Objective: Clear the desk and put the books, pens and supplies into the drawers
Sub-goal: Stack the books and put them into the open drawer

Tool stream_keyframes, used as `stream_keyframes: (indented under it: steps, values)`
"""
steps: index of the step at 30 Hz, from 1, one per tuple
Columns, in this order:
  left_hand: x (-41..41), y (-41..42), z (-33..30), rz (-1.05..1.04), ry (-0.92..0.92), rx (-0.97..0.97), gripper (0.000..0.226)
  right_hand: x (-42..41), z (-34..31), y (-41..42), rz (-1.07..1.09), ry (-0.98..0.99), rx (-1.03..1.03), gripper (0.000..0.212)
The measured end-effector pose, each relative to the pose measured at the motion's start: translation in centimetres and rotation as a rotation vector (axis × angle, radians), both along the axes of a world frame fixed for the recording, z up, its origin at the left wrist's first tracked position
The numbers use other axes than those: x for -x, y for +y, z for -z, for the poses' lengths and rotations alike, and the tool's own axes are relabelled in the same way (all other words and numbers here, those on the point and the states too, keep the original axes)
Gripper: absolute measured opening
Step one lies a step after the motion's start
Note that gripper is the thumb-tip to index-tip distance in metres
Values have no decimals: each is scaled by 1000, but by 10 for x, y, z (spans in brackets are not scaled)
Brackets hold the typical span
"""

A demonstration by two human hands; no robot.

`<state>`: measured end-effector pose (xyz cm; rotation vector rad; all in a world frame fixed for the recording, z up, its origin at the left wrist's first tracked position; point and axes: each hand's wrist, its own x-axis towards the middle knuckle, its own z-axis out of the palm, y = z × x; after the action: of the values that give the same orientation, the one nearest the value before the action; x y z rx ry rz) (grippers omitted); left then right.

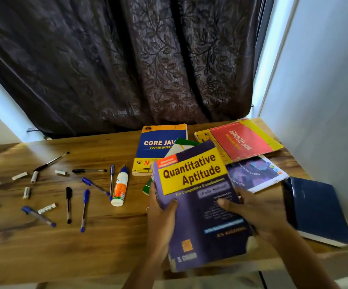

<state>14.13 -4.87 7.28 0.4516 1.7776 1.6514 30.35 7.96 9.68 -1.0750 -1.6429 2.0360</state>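
A thick purple book titled Quantitative Aptitude (198, 197) is held above the wooden desk (106, 243). My left hand (160, 215) grips its left edge, thumb on the cover. My right hand (250, 213) holds its right edge with the thumb across the cover. Behind it lie a blue Core Java book (158, 142), a green and white book (181, 146) partly hidden, a red Advanced Java book (242, 142) and a white-edged book with a purple cover (256, 174). A dark blue notebook (316, 209) lies at the right edge. No drawer is in view.
Several blue and black pens, such as a blue pen (84, 209), are scattered on the left half. Among them lie small white batteries (26, 192), a paintbrush (51, 161) and a white glue bottle (120, 186). A dark curtain (127, 59) hangs behind. A white wall (325, 90) stands at the right.
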Motion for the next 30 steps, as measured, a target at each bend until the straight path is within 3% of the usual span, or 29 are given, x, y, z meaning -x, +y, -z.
stream_keyframes:
  steps: [3, 7, 9, 12, 15, 18, 23, 30]
  values:
    - [24, -1, 7, 64, 123, 179, 49, 27, 38, -4, -158, -117, -64, 18]
    - [27, 1, 13, 218, 284, 394, 49, 36, 76, 1, -251, -224, -62, 42]
    - [25, 4, 20, 230, 304, 448, 53, 37, 78, 7, -236, -217, -44, 29]
    - [26, 8, 28, 217, 335, 501, 66, 41, 76, 17, -168, -272, -179, 19]
    - [35, 16, 29, 214, 462, 556, 79, 52, 64, 26, -91, -399, -402, 36]
    - [51, 28, 30, 191, 597, 538, 76, 69, 52, 34, -67, -347, -574, 33]
    - [92, 56, 32, 191, 658, 518, 65, 117, 22, 38, -130, -325, -788, 15]
    - [151, 120, 33, 289, 663, 594, 66, 202, 26, 76, -258, -604, -969, 46]
